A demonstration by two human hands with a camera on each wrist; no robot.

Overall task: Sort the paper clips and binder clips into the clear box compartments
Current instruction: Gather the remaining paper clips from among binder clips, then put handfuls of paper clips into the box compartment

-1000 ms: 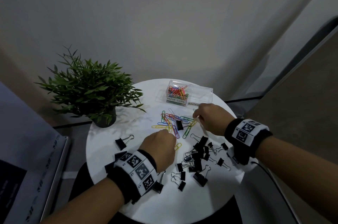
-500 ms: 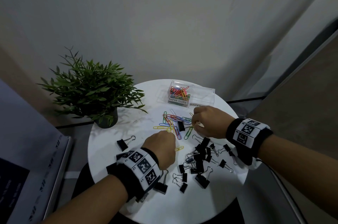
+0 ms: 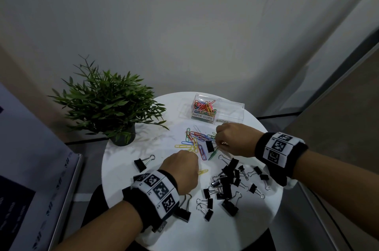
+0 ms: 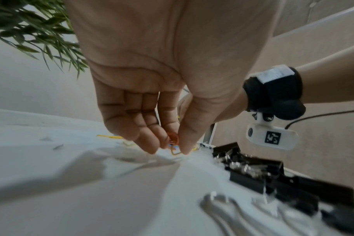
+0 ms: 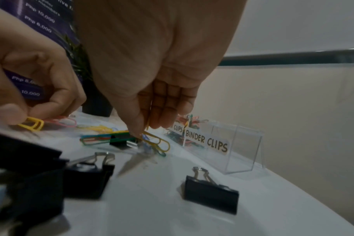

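**Both hands picking paper clips off the table**

The left hand is curled low over the round white table, thumb and fingertips pinched on an orange paper clip with a yellow one just beneath it; the small wire clips lie flat, so a tip pinch is probably the only way to lift them. The right hand works the far edge of the same pile, its fingers drawn together on a yellow paper clip and, it seems, others bunched with it.

The clear box stands at the back of the table, near the right hand. Its left compartment, labelled for paper clips, already holds a coloured heap; the one labelled for binder clips looks empty, so sorting appears to be at an early-to-middle stage.

The loose paper clips lie between the hands, one black binder clip among them. The remaining binder clips lie scattered nearer the person. A potted plant stands at the left.
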